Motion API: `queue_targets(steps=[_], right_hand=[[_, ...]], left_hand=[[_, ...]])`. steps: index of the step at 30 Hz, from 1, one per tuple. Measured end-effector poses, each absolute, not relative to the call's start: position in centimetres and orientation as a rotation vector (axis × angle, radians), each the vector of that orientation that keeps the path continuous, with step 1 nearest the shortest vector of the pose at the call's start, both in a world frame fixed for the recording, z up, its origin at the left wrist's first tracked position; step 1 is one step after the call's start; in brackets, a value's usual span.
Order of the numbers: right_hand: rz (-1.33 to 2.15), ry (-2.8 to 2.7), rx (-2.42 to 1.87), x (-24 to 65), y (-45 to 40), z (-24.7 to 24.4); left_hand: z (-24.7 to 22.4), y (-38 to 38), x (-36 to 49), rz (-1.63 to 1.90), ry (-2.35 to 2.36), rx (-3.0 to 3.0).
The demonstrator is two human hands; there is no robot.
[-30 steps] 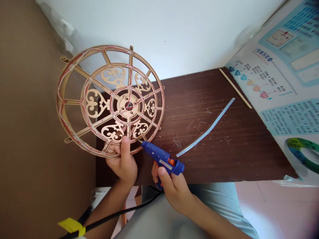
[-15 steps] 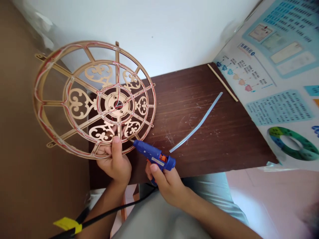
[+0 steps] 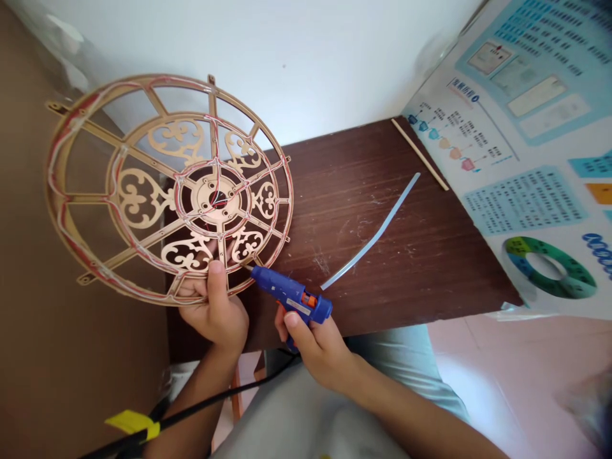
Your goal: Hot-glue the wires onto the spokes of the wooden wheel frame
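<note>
A round gold openwork frame [image 3: 165, 239], with spokes, scroll ornaments and red and white wires along its rings, is held tilted up above the table. My left hand [image 3: 217, 312] is closed on its lower rim, thumb in front and some fingers hidden behind the frame. In my right hand [image 3: 318, 350] is a blue glue gun [image 3: 282, 288] with an orange trigger. Its nozzle points left and sits at the frame's lower right, close to a scroll ornament; whether it touches cannot be made out.
A bent translucent glue stick [image 3: 373, 239] and a thin wooden stick [image 3: 421, 155] lie on the dark brown table [image 3: 335, 204]. A white wall [image 3: 306, 57] rises behind, a printed board [image 3: 535, 146] on the right. A black cable [image 3: 229, 392] with yellow tape crosses my left forearm.
The whole view has shifted slightly, so the frame and table things appear a little further left. Both hands keep their holds, and the glue gun nozzle stays at the frame's lower right.
</note>
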State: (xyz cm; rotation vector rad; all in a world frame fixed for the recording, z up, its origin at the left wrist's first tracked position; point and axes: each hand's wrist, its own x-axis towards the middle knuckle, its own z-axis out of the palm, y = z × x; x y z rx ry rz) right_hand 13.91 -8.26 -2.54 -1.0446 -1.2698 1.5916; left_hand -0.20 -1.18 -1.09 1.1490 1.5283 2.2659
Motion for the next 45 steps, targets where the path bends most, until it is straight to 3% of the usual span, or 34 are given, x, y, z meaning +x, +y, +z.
queue_targets(steps=[18,28,45], right_hand=[[1.606,-1.079,-1.02,13.6,-8.6,-2.3],[1.828,-1.088,-0.787,16.2,-10.1,-3.4],[1.849,-0.774,-0.615,14.5,-9.0,-2.6]], left_hand=[[-1.0,-1.4,-0.5,2.228,1.525,1.074],[-0.9,-1.1,-0.8,2.124,1.504,0.761],[-1.1,-1.1,-1.1,2.179,1.52,0.744]])
